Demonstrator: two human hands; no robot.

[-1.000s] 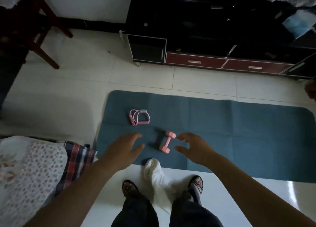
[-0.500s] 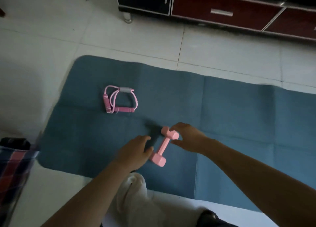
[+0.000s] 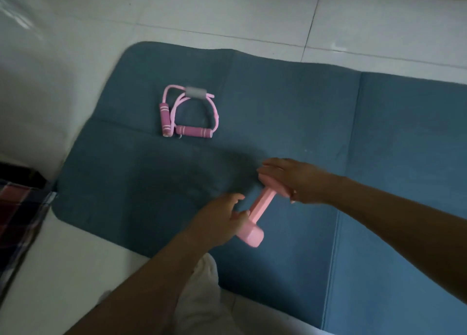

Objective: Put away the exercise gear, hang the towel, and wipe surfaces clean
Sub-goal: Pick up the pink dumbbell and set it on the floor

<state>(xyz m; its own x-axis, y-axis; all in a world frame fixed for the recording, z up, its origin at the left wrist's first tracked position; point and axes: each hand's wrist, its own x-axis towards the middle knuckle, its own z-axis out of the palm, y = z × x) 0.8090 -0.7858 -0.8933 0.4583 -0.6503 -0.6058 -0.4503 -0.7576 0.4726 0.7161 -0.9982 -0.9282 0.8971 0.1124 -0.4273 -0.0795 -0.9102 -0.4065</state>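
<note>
A pink dumbbell (image 3: 260, 208) lies slanted on the blue exercise mat (image 3: 290, 107), near its front edge. My right hand (image 3: 295, 180) covers and grips the dumbbell's far head. My left hand (image 3: 222, 216) touches the near head and the lower handle with thumb and fingers. A pink resistance band (image 3: 188, 115) with two foam handles and a grey sleeve lies on the mat, further away and to the left. A white towel (image 3: 202, 296) hangs below my left forearm, partly hidden by it.
White floor tiles (image 3: 227, 14) surround the mat. A plaid cloth (image 3: 17, 208) is at the left edge. The mat stretches to the right, with fold creases.
The view has closed in on the mat. Both hands went from hovering beside the dumbbell to holding its two ends; the right hand now wraps the far head.
</note>
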